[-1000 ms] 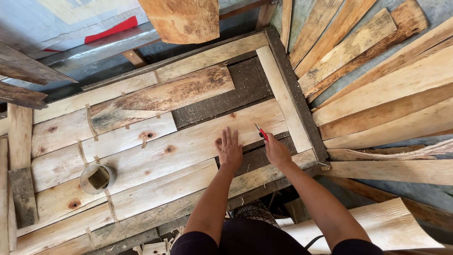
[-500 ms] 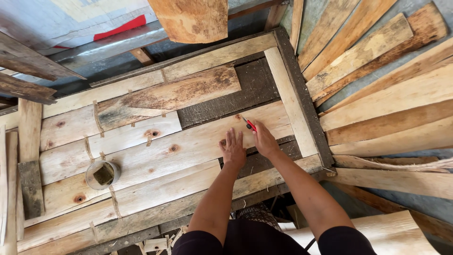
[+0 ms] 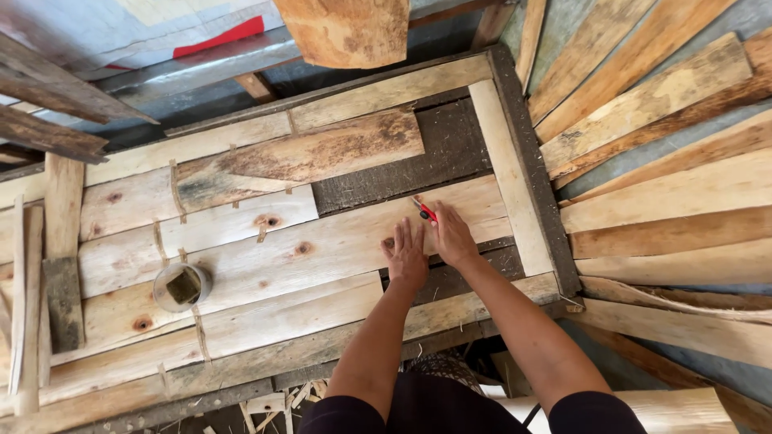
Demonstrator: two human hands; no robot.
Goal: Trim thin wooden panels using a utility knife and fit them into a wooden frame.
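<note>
My left hand (image 3: 406,255) lies flat, fingers spread, on a pale wooden plank (image 3: 322,241) set inside a dark wooden frame (image 3: 535,169). Beside it, my right hand (image 3: 452,235) grips a red pencil-like marker (image 3: 424,210) with its tip against the plank near the plank's upper edge. The plank has several knots and lies among other pale boards inside the frame. A weathered, darker board (image 3: 305,157) lies across the boards above it, and dark backing (image 3: 450,145) shows beyond.
A small round tin (image 3: 182,286) with a block in it stands on the boards at the left. Many loose planks (image 3: 667,185) lie stacked at the right. Old grey boards (image 3: 56,120) lean at the upper left. Wood scraps lie on the floor below.
Both hands have slid left and upward along the plank, with the red marker moving with the right hand. The camera view has also shifted slightly.
</note>
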